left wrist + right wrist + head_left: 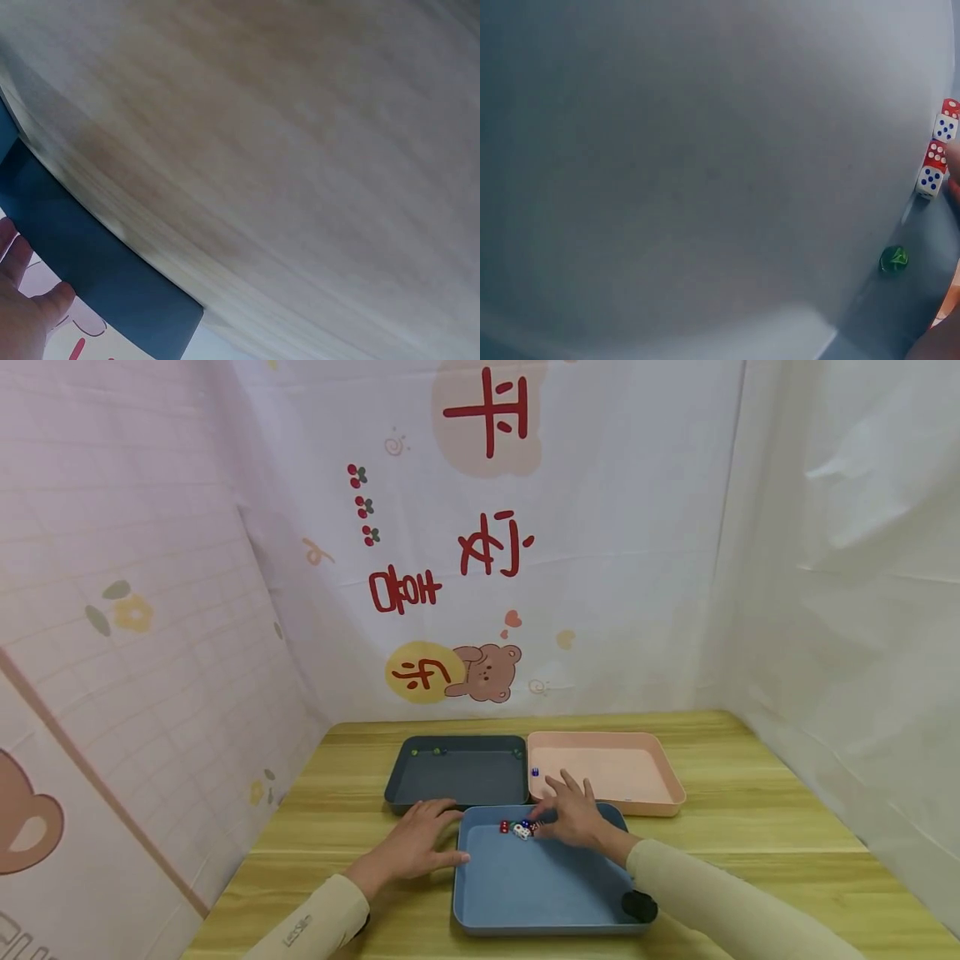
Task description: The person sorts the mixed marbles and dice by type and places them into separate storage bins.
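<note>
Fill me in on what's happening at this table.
A person's right hand is at a cluster of dice near the far edge of a blue tray; whether it pinches one is unclear. The left hand is at that tray's left rim. Behind stand a dark tray and a pink tray with a blue die.

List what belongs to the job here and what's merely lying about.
Probably in the job:
dice by the right hand
green marble
blue tray
dark tray
pink tray with a blue die

Merely around:
wooden table
printed cloth behind
</note>
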Demonstrator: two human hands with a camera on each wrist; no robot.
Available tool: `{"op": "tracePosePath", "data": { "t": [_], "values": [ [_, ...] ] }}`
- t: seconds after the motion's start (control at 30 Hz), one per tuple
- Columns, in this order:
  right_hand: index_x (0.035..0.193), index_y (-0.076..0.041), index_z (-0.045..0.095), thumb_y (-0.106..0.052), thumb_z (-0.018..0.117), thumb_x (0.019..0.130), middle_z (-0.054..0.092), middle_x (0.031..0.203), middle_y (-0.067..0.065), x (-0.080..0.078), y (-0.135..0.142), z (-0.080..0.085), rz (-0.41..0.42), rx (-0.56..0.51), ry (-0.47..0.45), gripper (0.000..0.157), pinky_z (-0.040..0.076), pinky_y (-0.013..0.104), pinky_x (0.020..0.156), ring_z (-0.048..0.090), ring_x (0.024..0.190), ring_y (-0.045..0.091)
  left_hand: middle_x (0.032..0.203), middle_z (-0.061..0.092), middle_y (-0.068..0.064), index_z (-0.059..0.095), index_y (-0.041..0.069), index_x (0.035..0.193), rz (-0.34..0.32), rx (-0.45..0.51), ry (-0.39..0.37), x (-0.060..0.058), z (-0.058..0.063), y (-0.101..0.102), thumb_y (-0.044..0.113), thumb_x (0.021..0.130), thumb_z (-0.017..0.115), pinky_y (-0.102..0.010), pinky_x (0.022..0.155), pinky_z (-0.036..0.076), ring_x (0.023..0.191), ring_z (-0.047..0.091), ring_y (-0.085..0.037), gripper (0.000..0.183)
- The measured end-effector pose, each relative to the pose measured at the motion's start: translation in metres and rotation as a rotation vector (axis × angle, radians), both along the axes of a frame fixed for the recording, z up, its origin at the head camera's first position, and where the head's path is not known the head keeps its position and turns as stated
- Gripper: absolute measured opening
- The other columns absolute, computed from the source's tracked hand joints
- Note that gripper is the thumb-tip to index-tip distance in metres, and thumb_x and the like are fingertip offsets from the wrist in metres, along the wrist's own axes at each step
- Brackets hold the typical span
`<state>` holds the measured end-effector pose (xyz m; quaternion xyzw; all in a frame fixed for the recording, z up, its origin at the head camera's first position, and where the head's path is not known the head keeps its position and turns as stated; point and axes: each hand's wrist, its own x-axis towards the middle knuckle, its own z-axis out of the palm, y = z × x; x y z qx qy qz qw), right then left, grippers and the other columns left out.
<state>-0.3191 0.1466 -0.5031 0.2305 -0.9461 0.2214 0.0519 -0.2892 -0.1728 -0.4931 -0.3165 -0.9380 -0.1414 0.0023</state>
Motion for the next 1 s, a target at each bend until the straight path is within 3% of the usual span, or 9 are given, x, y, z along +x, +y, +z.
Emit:
{"op": "tracePosePath", "data": {
  "t": [0.3,1.0],
  "values": [
    [0.086,-0.031,0.079,-0.033,0.085,0.077,0.052,0.143,0.019,0.0002,-0.0016,-0.0029,-0.022,0.062,0.009,0.011,0.008,0.074,0.108,0.027,0.142,0.047,0.151,0.04,-0.01,0.051,0.016,0.145,0.005,-0.012,0.006,0.0001,-0.0023,-0.0003,0.074,0.089,0.05,-0.059,0.114,0.023,0.139,0.037,-0.032,0.081],
    [0.081,-0.033,0.077,-0.035,0.085,0.078,0.058,0.136,0.016,-0.001,-0.0028,-0.006,-0.017,0.076,0.007,0.009,0.008,0.075,0.107,0.033,0.139,0.045,0.15,0.042,-0.013,0.052,0.015,0.144,-0.002,0.002,0.018,0.0025,-0.0002,0.0012,0.071,0.089,0.053,-0.061,0.113,0.024,0.138,0.037,-0.033,0.078]
  ]
}}
